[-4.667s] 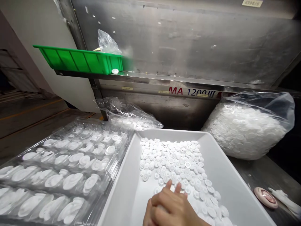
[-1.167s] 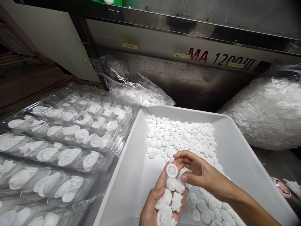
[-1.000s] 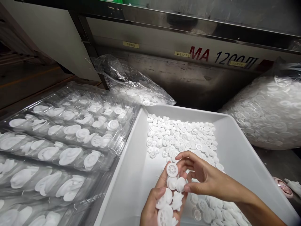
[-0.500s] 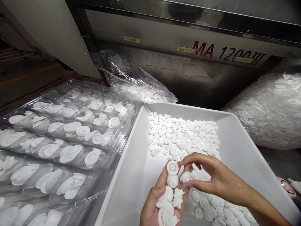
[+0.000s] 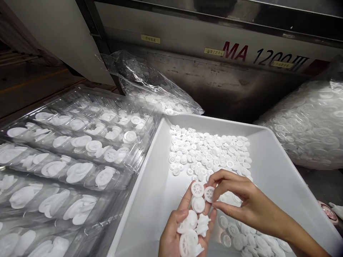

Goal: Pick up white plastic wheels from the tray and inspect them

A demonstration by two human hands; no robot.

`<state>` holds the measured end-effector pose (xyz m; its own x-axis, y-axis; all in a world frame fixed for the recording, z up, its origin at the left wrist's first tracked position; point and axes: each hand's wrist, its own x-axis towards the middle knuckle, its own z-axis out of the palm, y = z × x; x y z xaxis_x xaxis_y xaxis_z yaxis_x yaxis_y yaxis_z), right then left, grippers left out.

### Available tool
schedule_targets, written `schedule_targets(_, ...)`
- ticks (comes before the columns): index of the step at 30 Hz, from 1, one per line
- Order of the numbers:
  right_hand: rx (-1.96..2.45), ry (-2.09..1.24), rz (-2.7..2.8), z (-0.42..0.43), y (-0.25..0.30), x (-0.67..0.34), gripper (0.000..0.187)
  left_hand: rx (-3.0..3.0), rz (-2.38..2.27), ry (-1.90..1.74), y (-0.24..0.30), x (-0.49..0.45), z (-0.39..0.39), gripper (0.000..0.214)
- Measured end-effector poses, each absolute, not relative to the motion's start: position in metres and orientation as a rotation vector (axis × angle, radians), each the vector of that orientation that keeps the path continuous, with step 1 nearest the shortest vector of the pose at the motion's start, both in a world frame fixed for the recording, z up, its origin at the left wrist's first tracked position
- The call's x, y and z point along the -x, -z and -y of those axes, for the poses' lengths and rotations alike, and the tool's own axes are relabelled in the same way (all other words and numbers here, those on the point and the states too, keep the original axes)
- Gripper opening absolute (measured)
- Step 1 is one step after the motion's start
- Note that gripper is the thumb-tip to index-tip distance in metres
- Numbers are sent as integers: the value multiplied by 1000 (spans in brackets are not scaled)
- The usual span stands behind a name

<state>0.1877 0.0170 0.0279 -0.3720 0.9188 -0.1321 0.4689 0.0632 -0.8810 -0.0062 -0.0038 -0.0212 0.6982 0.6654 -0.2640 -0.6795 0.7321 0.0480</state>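
Note:
My left hand (image 5: 174, 228) is cupped palm up over the grey bin, holding several white plastic parts. Among these are a small spoked wheel (image 5: 197, 189) near the fingertips, a domed disc (image 5: 198, 205), a star-shaped piece (image 5: 203, 225) and a larger spoked wheel (image 5: 188, 242) low in the palm. Thumb and fingers of my right hand (image 5: 238, 194) close on the edge of another small spoked wheel (image 5: 209, 194), its face toward me, beside the left fingertips. Loose white wheels (image 5: 209, 151) lie in the bin behind the hands, with another heap (image 5: 249, 235) below my right wrist.
The grey bin (image 5: 288, 182) has raised walls. To its left, clear compartment trays (image 5: 118, 178) hold white parts. A clear bag (image 5: 160, 89) of parts lies behind, and a bulging bag (image 5: 316, 125) sits at right. A machine panel (image 5: 177, 67) spans the back.
The piece in my right hand has turned from its domed side to its spoked face, and sits slightly higher beside the left fingertips. My left hand stays nearly still.

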Motion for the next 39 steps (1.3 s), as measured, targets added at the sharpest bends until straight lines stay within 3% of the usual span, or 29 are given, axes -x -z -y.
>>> schedule_targets(8,1495,-1184,1863,-14,-26,-190,30,73,-341,-746,18,8,4,43)
schedule_targets(16,1434,-1248,1821,-21,-26,-191,30,135,-450,-709,12,9,2,38)
schedule_targets(39,1442,-1259,1877,-21,-23,-198,55,97,-532,-793,8,4,1,38)
